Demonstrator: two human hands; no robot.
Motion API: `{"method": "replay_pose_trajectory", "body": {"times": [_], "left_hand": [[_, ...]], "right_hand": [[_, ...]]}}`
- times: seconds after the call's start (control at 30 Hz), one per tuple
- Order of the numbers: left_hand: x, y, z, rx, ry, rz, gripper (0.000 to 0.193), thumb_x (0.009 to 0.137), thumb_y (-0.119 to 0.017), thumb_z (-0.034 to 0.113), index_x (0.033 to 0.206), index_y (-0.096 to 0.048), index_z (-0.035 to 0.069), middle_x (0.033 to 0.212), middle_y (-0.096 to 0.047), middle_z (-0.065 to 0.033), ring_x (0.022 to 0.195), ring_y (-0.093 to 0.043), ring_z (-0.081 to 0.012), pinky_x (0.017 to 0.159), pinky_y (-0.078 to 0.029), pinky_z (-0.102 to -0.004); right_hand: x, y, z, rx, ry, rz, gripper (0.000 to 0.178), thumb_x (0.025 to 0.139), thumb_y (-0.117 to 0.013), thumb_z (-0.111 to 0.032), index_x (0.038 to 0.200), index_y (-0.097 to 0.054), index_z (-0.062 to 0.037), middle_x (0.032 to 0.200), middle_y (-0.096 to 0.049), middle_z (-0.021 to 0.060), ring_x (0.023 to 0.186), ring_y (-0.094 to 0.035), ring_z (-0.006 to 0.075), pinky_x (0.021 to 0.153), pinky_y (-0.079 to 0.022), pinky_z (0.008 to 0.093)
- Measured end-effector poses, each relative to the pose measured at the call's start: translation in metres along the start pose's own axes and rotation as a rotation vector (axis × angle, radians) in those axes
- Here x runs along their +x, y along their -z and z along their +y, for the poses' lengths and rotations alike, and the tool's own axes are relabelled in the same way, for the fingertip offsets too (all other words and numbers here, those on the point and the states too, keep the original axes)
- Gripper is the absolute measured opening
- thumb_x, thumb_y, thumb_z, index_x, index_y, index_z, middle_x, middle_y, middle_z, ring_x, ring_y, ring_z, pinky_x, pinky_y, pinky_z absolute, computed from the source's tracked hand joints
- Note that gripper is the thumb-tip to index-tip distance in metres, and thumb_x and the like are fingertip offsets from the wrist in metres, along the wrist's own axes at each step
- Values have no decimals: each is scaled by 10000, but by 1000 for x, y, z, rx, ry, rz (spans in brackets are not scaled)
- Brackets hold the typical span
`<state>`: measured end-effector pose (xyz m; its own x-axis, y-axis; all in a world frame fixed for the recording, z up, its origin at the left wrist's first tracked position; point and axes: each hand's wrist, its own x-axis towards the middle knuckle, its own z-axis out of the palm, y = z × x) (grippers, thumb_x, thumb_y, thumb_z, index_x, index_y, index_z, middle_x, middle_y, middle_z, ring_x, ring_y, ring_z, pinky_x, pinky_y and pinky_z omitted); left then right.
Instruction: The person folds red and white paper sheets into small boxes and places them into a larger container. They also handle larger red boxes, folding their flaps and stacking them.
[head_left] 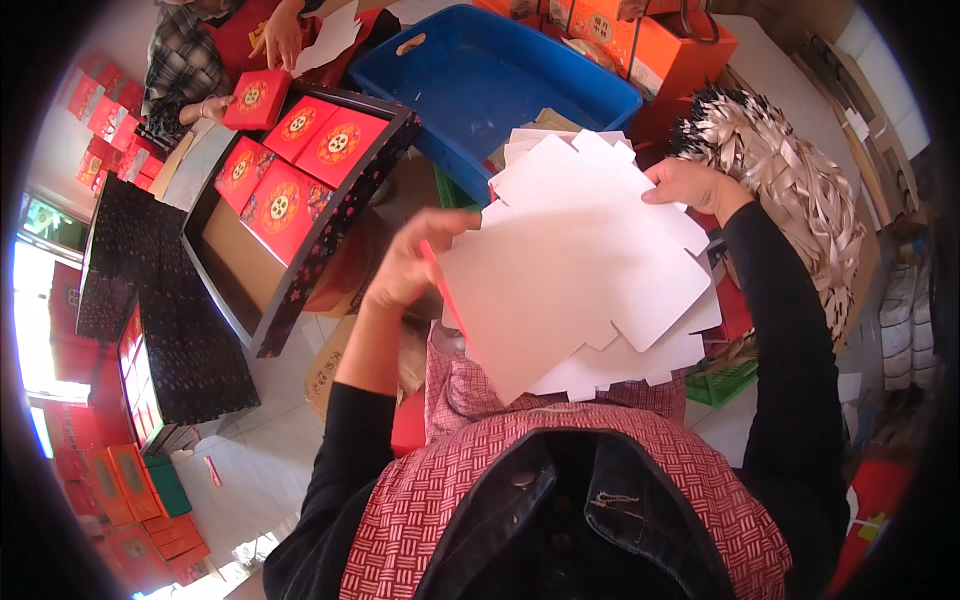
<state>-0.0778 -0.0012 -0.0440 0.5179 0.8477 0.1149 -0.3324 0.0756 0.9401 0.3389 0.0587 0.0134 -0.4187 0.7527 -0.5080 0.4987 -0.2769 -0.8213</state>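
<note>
A fanned pile of white die-cut card blanks [640, 365] with notched edges lies over my lap. My left hand [425, 255] is closed on the left edge of a top card blank [540, 290], where a strip of its red side shows. My right hand [695, 188] pinches the upper right edge of a white card blank [590, 180], its thumb on top and its other fingers partly hidden. Where one sheet ends and another begins between my hands is hard to make out.
Ahead stands a blue plastic tub [500, 70]. To its left, a dark patterned tray [345, 230] holds several red boxes [280, 205]; a co-worker's hand [215, 108] touches another red box [257, 98]. Beige ribbons [800, 180] lie heaped at right, near orange boxes [680, 55].
</note>
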Motion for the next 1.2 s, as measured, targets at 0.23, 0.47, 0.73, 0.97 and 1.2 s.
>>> {"method": "replay_pose_trajectory", "body": {"times": [0.23, 0.47, 0.73, 0.97, 1.2], "left_hand": [[-16, -2, -19, -50, -227, 281, 367, 862, -681, 296, 622, -608, 28, 696, -636, -104, 686, -618, -230, 764, -493, -378], [17, -139, 92, 217, 139, 614, 438, 863, -693, 354, 671, -643, -36, 610, -577, -7, 514, -459, -61, 476, -393, -221], [-60, -153, 30, -138, 84, 188, 537, 824, -733, 249, 1227, -466, 13, 915, -608, -105, 746, -593, -125, 652, -502, -249], [-42, -151, 26, -19, -13, -35, 767, 815, -670, -41, 1448, -260, 102, 1136, -605, -160, 941, -650, -187, 804, -534, -290], [-17, -135, 40, 218, 443, -28, 528, 830, -612, -82, 1312, -411, -2, 1034, -647, -150, 938, -641, -159, 789, -521, -263]], "right_hand": [[10, -3, 5, -68, 16, 43, 258, 789, -607, -32, 1028, -652, 54, 925, -685, 75, 776, -625, 115, 737, -488, 260], [-65, -30, -131, -534, 190, 61, 217, 804, -571, -52, 991, -620, 46, 865, -667, 89, 735, -632, 154, 709, -505, 283], [-93, -91, -63, -668, 176, -273, 288, 831, -527, -89, 1096, -567, 17, 967, -633, 190, 907, -619, 300, 817, -474, 362], [-77, -85, -46, -559, 193, -159, 309, 860, -494, -76, 1144, -556, 28, 1015, -632, 203, 927, -629, 294, 820, -476, 349], [-82, -81, -90, -541, 403, -185, 251, 877, -502, -92, 1086, -592, 14, 923, -657, 198, 836, -653, 295, 715, -486, 360]]}}
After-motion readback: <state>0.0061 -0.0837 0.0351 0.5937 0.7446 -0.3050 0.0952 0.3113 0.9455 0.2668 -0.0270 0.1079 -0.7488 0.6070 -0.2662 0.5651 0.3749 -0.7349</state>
